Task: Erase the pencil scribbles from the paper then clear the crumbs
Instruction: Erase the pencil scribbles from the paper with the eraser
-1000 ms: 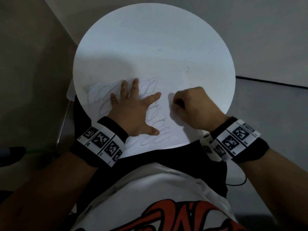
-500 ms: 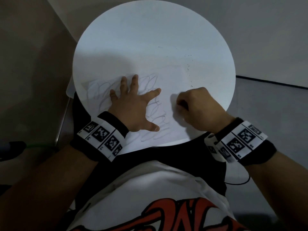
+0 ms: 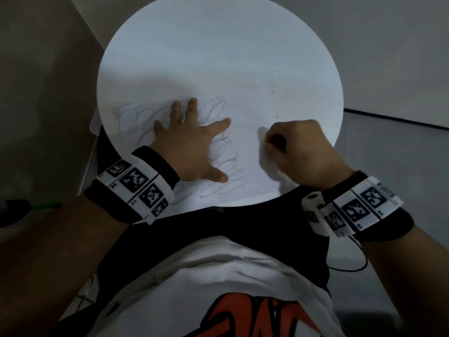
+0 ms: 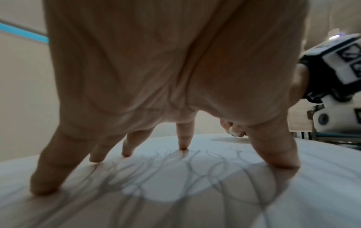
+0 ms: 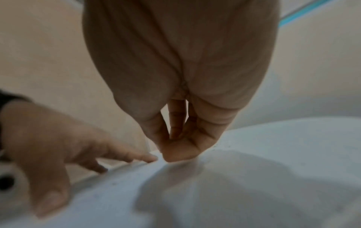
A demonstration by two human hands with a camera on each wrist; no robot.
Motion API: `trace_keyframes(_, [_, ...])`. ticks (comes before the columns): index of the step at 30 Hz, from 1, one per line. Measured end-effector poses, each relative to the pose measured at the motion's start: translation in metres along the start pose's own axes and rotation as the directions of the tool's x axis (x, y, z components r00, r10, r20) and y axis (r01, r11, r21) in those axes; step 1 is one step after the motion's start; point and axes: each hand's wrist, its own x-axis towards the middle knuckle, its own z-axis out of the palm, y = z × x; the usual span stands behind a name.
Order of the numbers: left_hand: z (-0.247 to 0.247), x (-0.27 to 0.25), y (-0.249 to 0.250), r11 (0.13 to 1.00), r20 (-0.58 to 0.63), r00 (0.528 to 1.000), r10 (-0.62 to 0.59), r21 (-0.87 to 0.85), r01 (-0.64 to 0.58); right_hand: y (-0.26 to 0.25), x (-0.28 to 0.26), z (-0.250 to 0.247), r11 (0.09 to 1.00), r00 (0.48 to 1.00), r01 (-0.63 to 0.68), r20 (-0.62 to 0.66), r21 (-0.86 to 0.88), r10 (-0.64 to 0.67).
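Note:
A white paper point(image 3: 245, 142) lies at the near edge of the round white table point(image 3: 194, 45), with grey pencil scribbles point(image 3: 226, 164) looping over its left and middle. My left hand point(image 3: 201, 144) presses flat on the scribbles, fingers spread. To its right, my right hand point(image 3: 273, 142) is curled, its fingertips down on a blank part of the paper. In the left wrist view a small white eraser point(image 4: 233, 132) shows pinched in the right hand's fingers, beyond the scribbles point(image 4: 185, 166). The right wrist view shows the right hand's fingertips point(image 5: 179, 152) bunched on the paper.
Dark eraser crumbs point(image 3: 272, 90) are scattered on the table beyond the right hand. The table's near rim point(image 3: 243, 203) meets my lap. A grey wall stands behind, with floor on the left and right. A green cable point(image 3: 46, 205) lies at the left.
My right hand has shifted a little to the right on the paper. My left hand stays pressed in the same spot.

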Motion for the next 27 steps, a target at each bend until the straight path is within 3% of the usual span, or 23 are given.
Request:
trace_keyframes(4, [0.012,-0.014,0.01,0.997,-0.05,0.997,0.051,0.054,-0.048,-0.003,-0.008,-0.002,0.986,0.999,-0.028,0.047,0.163,0.02])
trace_keyframes(14, [0.022,-0.024,0.014,0.995,-0.047,0.996,0.073,0.075,-0.069,-0.009,0.005,0.01,0.984,0.974,0.179,0.139,-0.002,-0.177])
trace_keyframes(20, [0.019,-0.015,0.012,0.992,-0.011,0.997,0.072,0.103,-0.07,-0.003,0.011,0.003,0.994,0.984,0.11,0.142,-0.026,-0.106])
trace_keyframes(24, [0.018,-0.013,0.012,0.991,0.003,0.998,0.07,0.111,-0.07,-0.015,0.007,0.01,0.986,0.961,0.167,0.224,-0.007,-0.161])
trace_keyframes(27, [0.016,-0.012,0.013,0.993,-0.001,0.997,0.078,0.094,-0.077,-0.007,0.015,0.005,0.995,0.987,0.103,0.124,-0.014,-0.1])
